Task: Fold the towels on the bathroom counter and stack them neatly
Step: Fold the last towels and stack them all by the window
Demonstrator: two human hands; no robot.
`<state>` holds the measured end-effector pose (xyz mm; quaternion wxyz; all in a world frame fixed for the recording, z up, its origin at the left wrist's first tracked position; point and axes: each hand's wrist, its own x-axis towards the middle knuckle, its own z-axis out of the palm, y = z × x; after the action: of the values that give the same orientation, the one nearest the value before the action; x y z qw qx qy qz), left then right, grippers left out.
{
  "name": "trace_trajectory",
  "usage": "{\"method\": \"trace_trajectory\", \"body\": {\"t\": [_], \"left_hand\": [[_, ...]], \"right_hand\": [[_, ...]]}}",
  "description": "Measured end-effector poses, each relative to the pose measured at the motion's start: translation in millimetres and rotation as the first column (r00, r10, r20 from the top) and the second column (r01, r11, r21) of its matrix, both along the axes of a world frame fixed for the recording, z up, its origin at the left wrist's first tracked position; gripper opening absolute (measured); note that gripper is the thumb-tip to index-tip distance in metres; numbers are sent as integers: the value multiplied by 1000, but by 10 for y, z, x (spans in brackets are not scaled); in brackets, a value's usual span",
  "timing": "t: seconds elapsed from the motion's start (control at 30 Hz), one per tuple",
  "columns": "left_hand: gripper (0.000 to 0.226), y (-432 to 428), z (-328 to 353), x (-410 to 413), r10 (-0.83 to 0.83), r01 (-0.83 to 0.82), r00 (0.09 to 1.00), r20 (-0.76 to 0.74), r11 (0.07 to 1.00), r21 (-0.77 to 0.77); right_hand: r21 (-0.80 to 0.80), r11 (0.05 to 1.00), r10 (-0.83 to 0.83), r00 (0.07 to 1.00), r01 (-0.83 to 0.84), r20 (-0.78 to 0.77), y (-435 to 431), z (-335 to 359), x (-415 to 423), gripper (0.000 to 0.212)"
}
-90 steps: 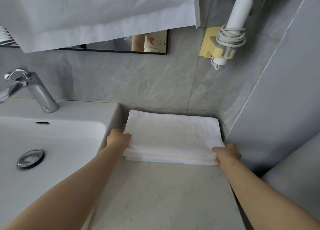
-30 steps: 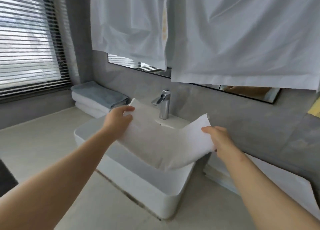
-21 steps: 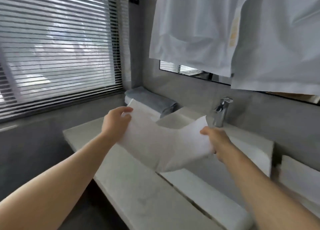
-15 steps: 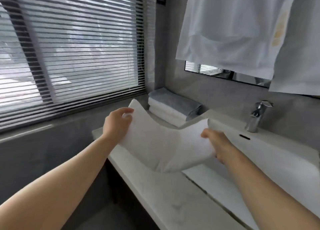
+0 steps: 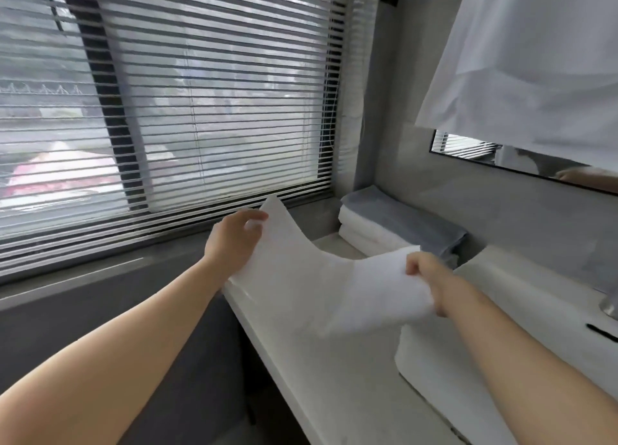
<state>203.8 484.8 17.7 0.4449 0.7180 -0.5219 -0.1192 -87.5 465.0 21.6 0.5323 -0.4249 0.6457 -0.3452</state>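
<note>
A folded white towel (image 5: 317, 284) sags in the air above the left end of the counter (image 5: 351, 387). My left hand (image 5: 234, 237) grips its left end, raised near the window sill. My right hand (image 5: 426, 274) pinches its right end, just left of the basin. Behind the towel, in the counter's far corner, lies a stack of folded towels (image 5: 398, 230): white ones below and a grey one on top. The held towel is apart from that stack.
A white basin (image 5: 501, 331) stands on the counter at the right, with a tap's base (image 5: 610, 302) at the frame edge. A window with slatted blinds (image 5: 167, 110) fills the left. White cloth (image 5: 535, 59) hangs over a mirror (image 5: 485, 150) at the upper right.
I lifted the top white towel from the pile right of the basin and carried it leftward past the basin. My view swung left to the window corner with the other stack.
</note>
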Motion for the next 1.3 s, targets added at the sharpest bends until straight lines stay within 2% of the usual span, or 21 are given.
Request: {"method": "trace_trajectory", "body": {"t": [0.23, 0.37, 0.47, 0.63, 0.77, 0.93, 1.0, 1.1, 1.2, 1.3], "left_hand": [[24, -1189, 93, 185, -70, 69, 997, 36, 998, 4], [24, -1735, 103, 213, -123, 121, 990, 69, 992, 39], [28, -2094, 52, 201, -158, 157, 985, 67, 987, 24], [38, -2746, -51, 92, -246, 241, 966, 79, 968, 64], [39, -3292, -124, -70, -333, 331, 943, 23, 942, 61], [27, -4022, -127, -299, -523, 514, 851, 41, 847, 133], [29, -4267, -126, -408, -567, 561, 824, -5, 815, 146], [26, -4571, -152, -560, -578, 598, 799, -164, 790, 131], [26, -4804, -225, -691, -623, 679, 719, -307, 724, 120], [29, -5063, -310, -828, -646, 705, 697, -313, 696, 133]], "right_hand": [[-21, 1000, -10, 1000, 9, -18, -1041, 120, 177, 14], [-81, 997, -23, 998, 18, -58, -1527, 41, 195, 25], [-118, 991, -68, 997, 64, -33, -1742, -16, 112, 26], [-166, 968, -199, 979, 190, -44, -2006, -131, -123, 25], [-198, 932, -316, 948, 303, -38, -2170, -190, -247, 13], [-278, 846, -501, 858, 456, -117, -2386, -206, -361, 27], [-316, 817, -543, 827, 482, -146, -2465, -224, -404, 24], [-355, 776, -602, 779, 521, -175, -2594, -273, -465, 16], [-367, 742, -653, 728, 561, -206, -2717, -337, -577, 18], [-358, 724, -681, 695, 590, -230, -2878, -394, -710, 24]]}}
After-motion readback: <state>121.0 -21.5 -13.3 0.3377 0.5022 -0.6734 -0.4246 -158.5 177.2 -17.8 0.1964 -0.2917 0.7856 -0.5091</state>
